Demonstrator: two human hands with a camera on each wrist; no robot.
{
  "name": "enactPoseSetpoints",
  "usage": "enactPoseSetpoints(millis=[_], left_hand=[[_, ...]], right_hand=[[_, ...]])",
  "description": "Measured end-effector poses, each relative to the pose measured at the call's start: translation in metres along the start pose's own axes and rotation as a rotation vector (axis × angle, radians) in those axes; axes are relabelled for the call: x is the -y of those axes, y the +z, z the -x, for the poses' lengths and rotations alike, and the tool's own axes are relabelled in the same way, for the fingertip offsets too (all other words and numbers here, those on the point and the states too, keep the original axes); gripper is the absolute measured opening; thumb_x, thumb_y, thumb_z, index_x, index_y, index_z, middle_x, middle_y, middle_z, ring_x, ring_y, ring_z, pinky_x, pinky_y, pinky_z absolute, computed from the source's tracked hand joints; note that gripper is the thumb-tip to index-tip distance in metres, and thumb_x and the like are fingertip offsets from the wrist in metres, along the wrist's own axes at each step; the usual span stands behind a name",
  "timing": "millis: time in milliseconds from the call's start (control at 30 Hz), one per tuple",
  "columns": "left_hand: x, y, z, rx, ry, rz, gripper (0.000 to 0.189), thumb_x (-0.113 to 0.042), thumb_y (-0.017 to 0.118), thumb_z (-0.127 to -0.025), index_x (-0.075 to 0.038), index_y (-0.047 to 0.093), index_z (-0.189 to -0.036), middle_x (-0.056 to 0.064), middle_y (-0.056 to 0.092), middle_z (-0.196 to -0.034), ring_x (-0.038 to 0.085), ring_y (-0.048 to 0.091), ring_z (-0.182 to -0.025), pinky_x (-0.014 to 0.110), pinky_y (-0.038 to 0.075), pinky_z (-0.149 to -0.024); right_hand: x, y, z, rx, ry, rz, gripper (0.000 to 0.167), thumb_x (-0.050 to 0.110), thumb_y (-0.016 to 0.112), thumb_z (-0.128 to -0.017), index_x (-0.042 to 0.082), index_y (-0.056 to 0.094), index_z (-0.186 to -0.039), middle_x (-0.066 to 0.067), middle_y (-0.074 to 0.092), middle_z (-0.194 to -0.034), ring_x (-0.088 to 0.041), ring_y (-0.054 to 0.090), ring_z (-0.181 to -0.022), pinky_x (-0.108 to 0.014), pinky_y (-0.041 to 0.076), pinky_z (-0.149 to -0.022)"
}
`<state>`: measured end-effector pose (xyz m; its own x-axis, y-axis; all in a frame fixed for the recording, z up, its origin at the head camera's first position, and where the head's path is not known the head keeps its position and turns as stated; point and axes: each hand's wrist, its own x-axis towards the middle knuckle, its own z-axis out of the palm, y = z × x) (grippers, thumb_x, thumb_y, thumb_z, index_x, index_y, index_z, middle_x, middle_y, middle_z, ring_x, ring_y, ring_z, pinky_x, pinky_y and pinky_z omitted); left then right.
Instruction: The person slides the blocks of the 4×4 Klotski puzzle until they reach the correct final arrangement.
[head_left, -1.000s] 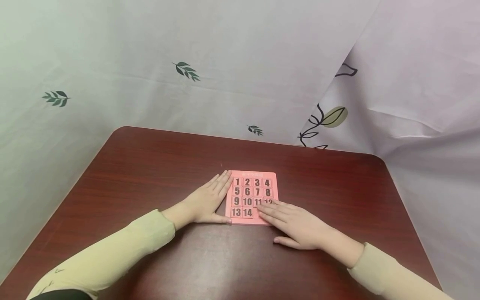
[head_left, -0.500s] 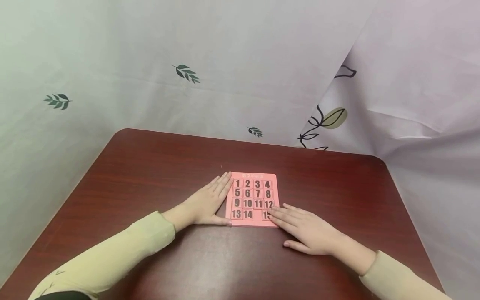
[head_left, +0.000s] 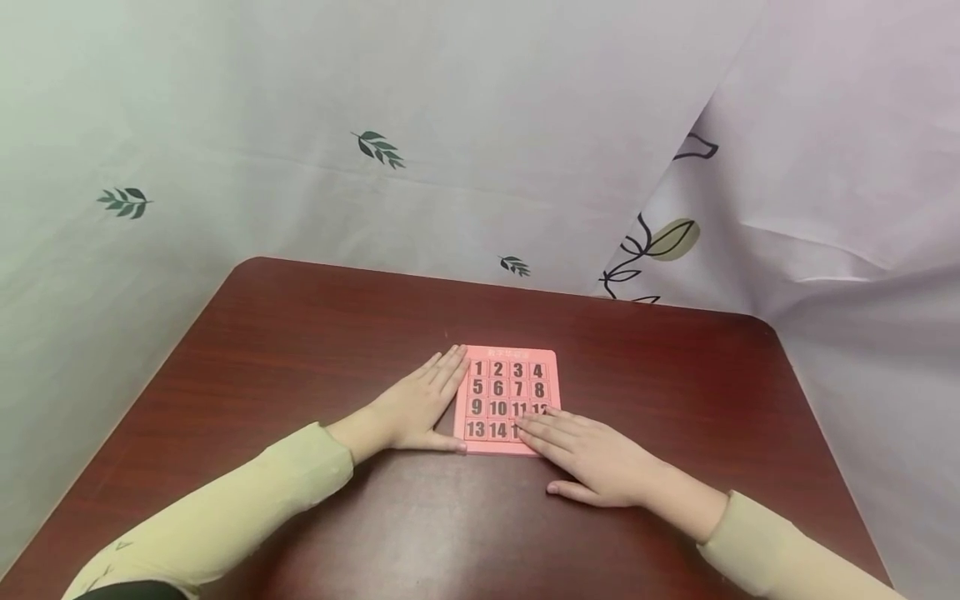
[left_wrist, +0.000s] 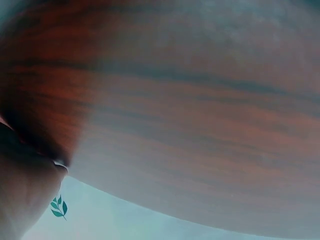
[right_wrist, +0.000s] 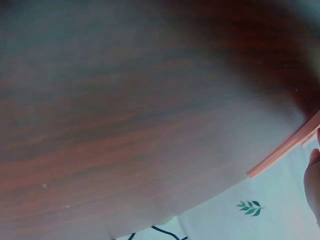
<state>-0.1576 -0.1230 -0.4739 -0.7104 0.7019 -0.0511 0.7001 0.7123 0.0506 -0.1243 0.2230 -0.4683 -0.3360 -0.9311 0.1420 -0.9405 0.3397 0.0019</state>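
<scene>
A pink sliding number puzzle lies flat on the table, its numbered tiles in rows. Along its left edge rests my left hand, fingers straight toward the top left corner and thumb at the bottom left corner. My right hand lays straight fingers over the lower right of the puzzle. Beside tile 14, those fingers partly cover a tile showing a 1; tile 12 is partly covered too, and the bottom right corner is hidden. In the right wrist view, the puzzle's edge shows at the right.
The puzzle lies on a dark red wood-grain table with rounded far corners. A pale curtain with leaf prints hangs behind and around it.
My right hand first drew back right, uncovering tile 15 at the bottom right, then moved left again. Tile 15 has slid left against tile 14. My left hand stays on the puzzle's edge.
</scene>
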Motion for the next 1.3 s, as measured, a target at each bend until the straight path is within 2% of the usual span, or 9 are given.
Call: enactPoseSetpoints(millis=[167, 333, 633, 667, 767, 900, 1100, 1200, 1300], left_hand=[[0.001, -0.001, 0.000, 0.022, -0.026, 0.035, 0.127, -0.083, 0.060, -0.087, 0.007, 0.016, -0.167, 0.028, 0.008, -0.176, 0.040, 0.011, -0.166, 0.051, 0.018, -0.136], [0.004, -0.003, 0.003, -0.003, -0.054, 0.055, 0.123, -0.082, 0.061, -0.087, 0.002, 0.021, -0.168, 0.028, 0.008, -0.177, 0.041, 0.011, -0.166, 0.054, 0.017, -0.136], [0.024, -0.009, 0.033, -0.125, -0.142, 0.017, 0.110, -0.077, 0.066, -0.087, -0.009, 0.033, -0.167, 0.028, 0.017, -0.176, 0.049, 0.016, -0.163, 0.069, 0.018, -0.131], [0.026, -0.009, 0.038, -0.131, -0.163, 0.008, 0.109, -0.077, 0.066, -0.087, -0.011, 0.034, -0.167, 0.027, 0.017, -0.176, 0.049, 0.016, -0.163, 0.072, 0.017, -0.130], [0.031, -0.009, 0.052, -0.146, -0.239, -0.024, 0.105, -0.079, 0.067, -0.085, -0.020, 0.036, -0.167, 0.024, 0.017, -0.177, 0.053, 0.014, -0.162, 0.083, 0.015, -0.123], [0.036, -0.011, 0.065, -0.152, -0.384, -0.033, 0.099, -0.081, 0.066, -0.084, -0.032, 0.038, -0.166, 0.022, 0.017, -0.177, 0.062, 0.010, -0.159, 0.096, 0.011, -0.110], [0.041, -0.015, 0.081, -0.132, -0.658, 0.041, 0.101, -0.088, 0.058, -0.084, -0.036, 0.032, -0.167, 0.028, 0.007, -0.177, 0.070, -0.001, -0.155, 0.100, -0.004, -0.101], [0.043, -0.014, 0.088, -0.125, -0.721, 0.059, 0.103, -0.090, 0.056, -0.084, -0.036, 0.029, -0.168, 0.030, 0.003, -0.176, 0.071, -0.003, -0.154, 0.100, -0.008, -0.099], [0.044, -0.013, 0.090, -0.127, -0.734, 0.061, 0.104, -0.090, 0.055, -0.085, -0.035, 0.030, -0.168, 0.032, 0.003, -0.176, 0.072, -0.002, -0.154, 0.101, -0.009, -0.099]], right_hand=[[-0.001, -0.002, 0.000, -0.025, 0.012, 0.006, 0.075, 0.050, 0.067, -0.101, 0.007, 0.048, -0.159, -0.008, 0.049, -0.166, -0.027, 0.048, -0.153, -0.044, 0.040, -0.126], [-0.005, -0.006, 0.003, -0.081, 0.063, 0.001, 0.078, 0.048, 0.074, -0.096, 0.006, 0.050, -0.157, -0.010, 0.050, -0.165, -0.026, 0.049, -0.153, -0.034, 0.019, -0.136], [-0.014, -0.012, 0.026, -0.131, 0.302, 0.086, 0.086, 0.045, 0.076, -0.090, 0.000, 0.048, -0.157, -0.019, 0.048, -0.164, -0.039, 0.047, -0.152, -0.036, 0.000, -0.139], [-0.016, -0.013, 0.029, -0.128, 0.342, 0.090, 0.087, 0.046, 0.076, -0.090, -0.001, 0.047, -0.157, -0.020, 0.046, -0.165, -0.040, 0.046, -0.152, -0.038, -0.003, -0.138], [-0.018, -0.015, 0.040, -0.107, 0.475, 0.097, 0.091, 0.050, 0.076, -0.089, 0.001, 0.044, -0.159, -0.020, 0.042, -0.168, -0.045, 0.041, -0.153, -0.064, 0.006, -0.135], [-0.021, -0.017, 0.052, -0.039, 0.688, 0.079, 0.100, 0.060, 0.076, -0.087, 0.009, 0.037, -0.164, -0.021, 0.029, -0.173, -0.048, 0.028, -0.157, -0.093, 0.023, -0.109], [-0.032, -0.022, 0.071, 0.053, 0.960, 0.001, 0.110, 0.073, 0.071, -0.087, 0.018, 0.024, -0.170, -0.024, 0.011, -0.177, -0.052, 0.012, -0.161, -0.101, 0.006, -0.101], [-0.039, -0.022, 0.080, 0.089, 1.033, -0.038, 0.111, 0.075, 0.068, -0.088, 0.018, 0.020, -0.171, -0.026, 0.008, -0.177, -0.054, 0.010, -0.161, -0.102, 0.002, -0.099], [-0.041, -0.023, 0.084, 0.104, 1.057, -0.061, 0.112, 0.076, 0.067, -0.088, 0.017, 0.018, -0.171, -0.027, 0.007, -0.177, -0.055, 0.009, -0.161, -0.102, 0.001, -0.099]])
